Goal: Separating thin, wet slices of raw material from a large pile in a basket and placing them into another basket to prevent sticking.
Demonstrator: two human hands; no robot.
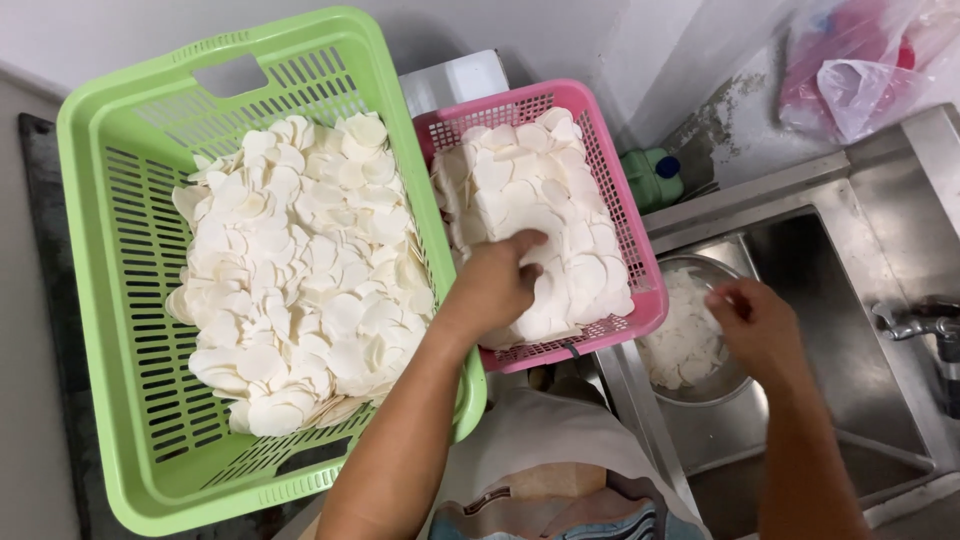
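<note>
- Left hand (497, 283) is down in the pink basket (640, 255), fingers curled into the pile of white round slices (535, 190); it looks to be gripping a few, but the grasp itself is hidden under the knuckles, so can't tell for sure.
- Right hand (755, 322) hovers over the metal bowl (712, 385) in the steel sink (850, 330), fingertips pinched together; whether a slice sits between them can't be told.
- The bowl holds more white slices (685, 345), partly covered by the right hand.
- The pink basket sits at the sink's left edge, heaped nearly to its rim.
- The big green basket (110, 260) is just beside it on the left, touching or nearly so, with a wide heap of the same slices (300, 270).
- Left forearm crosses the green basket's near right corner and blocks the view of the seam between the two baskets.
- A white box (455, 80) is wedged behind the baskets against the wall.
- A green bottle with a blue cap (652, 175) stands behind the pink basket's right side.
- Plastic bags (860, 65), pinkish and clear, sit top right above the sink ledge.
- The tap (920, 322) pokes in from the right edge, well apart from the right hand.
- A cloth apron (560, 470) shows at the bottom centre.
</note>
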